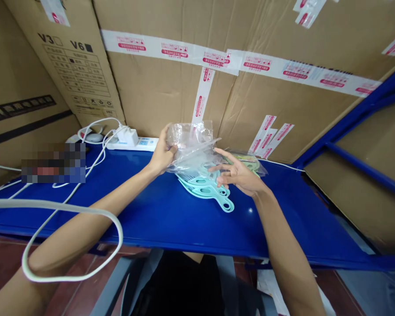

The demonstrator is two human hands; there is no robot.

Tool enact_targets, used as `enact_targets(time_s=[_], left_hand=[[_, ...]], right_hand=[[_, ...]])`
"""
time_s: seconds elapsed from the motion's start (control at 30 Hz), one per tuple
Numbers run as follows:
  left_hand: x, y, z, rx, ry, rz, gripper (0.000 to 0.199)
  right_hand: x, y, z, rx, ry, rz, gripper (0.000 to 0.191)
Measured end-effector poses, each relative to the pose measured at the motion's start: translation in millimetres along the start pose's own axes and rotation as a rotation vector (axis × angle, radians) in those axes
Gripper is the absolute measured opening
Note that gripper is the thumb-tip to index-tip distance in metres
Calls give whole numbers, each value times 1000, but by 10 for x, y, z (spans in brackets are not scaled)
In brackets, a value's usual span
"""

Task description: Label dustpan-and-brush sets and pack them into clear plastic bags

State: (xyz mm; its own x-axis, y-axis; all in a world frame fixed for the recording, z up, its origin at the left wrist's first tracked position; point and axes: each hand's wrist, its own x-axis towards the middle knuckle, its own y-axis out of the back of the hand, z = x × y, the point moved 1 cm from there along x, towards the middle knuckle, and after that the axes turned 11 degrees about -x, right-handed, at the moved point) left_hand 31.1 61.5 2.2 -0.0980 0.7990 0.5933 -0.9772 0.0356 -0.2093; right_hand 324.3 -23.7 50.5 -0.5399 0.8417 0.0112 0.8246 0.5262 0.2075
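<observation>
My left hand (163,151) is closed on a clear plastic bag (192,147), thumb in front, holding it above the table. My right hand (238,173) is to the right of the bag with its fingers apart; whether a fingertip touches the bag I cannot tell. Below the bag, several turquoise plastic pieces (206,189) with slots and ring-ended handles lie overlapped on the blue table (145,197). The bag and my right fingers hide part of them. Behind my right hand lies a greenish item in clear wrapping (250,162).
A white power strip (148,143) with a plugged-in adapter (127,136) runs along the back left. White cables (102,156) loop over the table's left side, and one crosses in front of my left arm. Taped cardboard (171,87) walls the back. A blue metal frame (365,166) stands at right.
</observation>
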Motion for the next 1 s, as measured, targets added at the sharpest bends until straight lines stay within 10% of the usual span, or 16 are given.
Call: enact_targets(time_s=[0.27, 0.4, 0.57, 0.7, 0.8, 1.0], left_hand=[[34, -17, 95, -171, 309, 148, 93], [-3, 19, -57, 3, 464, 24, 90], [-88, -23, 171, 348, 43, -1, 63], [-310, -234, 498, 575, -537, -450, 33], [-428, -334, 502, 755, -610, -648, 20], [-379, -278, 337, 806, -647, -572, 16]], right_hand=[[49, 7, 35, 113, 39, 152, 72], [128, 19, 112, 162, 11, 358, 62], [150, 92, 143, 205, -14, 438, 49], [138, 136, 126, 295, -40, 436, 43], [127, 159, 111, 345, -43, 417, 42], [91, 280, 137, 253, -116, 349, 51]])
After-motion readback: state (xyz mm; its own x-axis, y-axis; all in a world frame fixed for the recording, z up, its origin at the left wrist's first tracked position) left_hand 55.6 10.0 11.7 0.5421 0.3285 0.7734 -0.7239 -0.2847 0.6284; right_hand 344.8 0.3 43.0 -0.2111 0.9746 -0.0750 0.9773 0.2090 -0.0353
